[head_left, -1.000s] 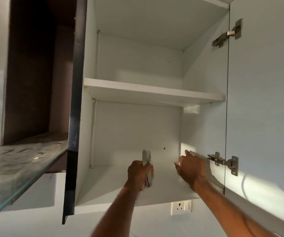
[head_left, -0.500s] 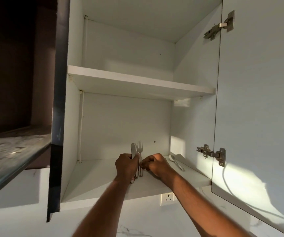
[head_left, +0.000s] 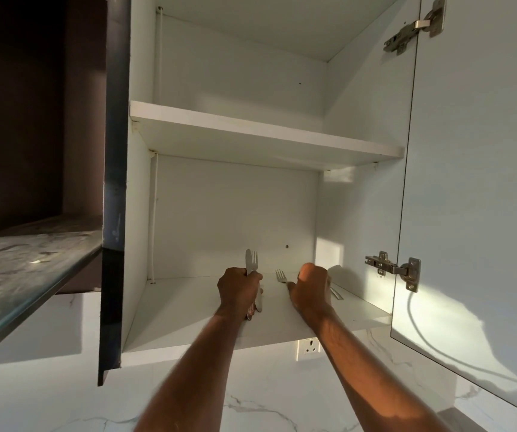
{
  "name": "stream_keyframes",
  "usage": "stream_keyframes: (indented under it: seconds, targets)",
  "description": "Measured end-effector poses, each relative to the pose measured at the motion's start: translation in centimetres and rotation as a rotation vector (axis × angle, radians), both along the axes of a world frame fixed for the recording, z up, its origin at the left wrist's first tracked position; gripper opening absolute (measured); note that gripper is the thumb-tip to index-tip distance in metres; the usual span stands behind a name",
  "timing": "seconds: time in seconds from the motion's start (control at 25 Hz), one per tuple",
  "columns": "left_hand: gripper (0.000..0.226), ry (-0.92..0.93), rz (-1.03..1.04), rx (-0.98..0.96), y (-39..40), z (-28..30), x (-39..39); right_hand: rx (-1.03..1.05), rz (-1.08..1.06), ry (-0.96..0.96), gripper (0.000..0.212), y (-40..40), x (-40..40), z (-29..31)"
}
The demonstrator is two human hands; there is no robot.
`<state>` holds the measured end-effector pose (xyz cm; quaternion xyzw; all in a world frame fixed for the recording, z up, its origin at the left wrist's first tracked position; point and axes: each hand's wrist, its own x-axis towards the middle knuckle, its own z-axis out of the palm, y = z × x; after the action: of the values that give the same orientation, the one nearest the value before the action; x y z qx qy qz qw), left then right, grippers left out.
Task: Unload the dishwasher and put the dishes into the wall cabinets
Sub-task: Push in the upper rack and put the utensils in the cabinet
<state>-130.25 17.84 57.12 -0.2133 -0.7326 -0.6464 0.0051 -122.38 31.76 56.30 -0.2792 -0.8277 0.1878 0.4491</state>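
Wall cabinet [head_left: 145, 213] open, door [head_left: 475, 182] swung out to the right. Both hands raised to the bottom shelf [head_left: 188, 310].

Left hand [head_left: 239, 291]: fingers curled tight round a bundle of cutlery [head_left: 251, 265]. A knife tip and fork tines stand upright above the fist; handle ends stick out below it, over the shelf surface. Exact count of pieces in the bundle not readable.

Right hand [head_left: 311, 288]: fingers curled, thumb and fingers holding a single fork [head_left: 281, 276] by its handle. Tines point toward the cabinet back, low over the shelf, just left of the hand. Whether the fork touches the shelf is unclear from this angle.

The two hands are near each other, not touching; the single fork lies between them.

Another piece of cutlery [head_left: 336, 293], probably a spoon, lies on the shelf just right of the right hand, partly hidden behind it.

Upper shelf [head_left: 251, 132] above. Wall socket [head_left: 308, 349] below the cabinet.
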Motion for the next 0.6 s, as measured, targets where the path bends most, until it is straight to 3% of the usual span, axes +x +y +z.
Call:
stream_keyframes:
  seconds: [0.12,0.36,0.44,0.6]
  targets:
    - [0.021,0.078,0.023,-0.049,0.1,-0.1,-0.2,0.114,0.319,0.117,0.052,-0.7,-0.5,0.0]
    - [0.017,0.081,-0.001,0.126,-0.1,0.0,0.3,-0.332,0.748,0.075,0.02,-1.3,0.8,0.6]
    - [0.017,0.032,-0.037,0.204,0.0,-0.1,0.4,-0.368,0.664,0.165,0.012,-0.7,0.4,0.4]
    - [0.03,-0.053,0.02,0.199,0.0,-0.3,0.1,-0.135,0.083,0.229,0.013,1.4,0.1,0.5]
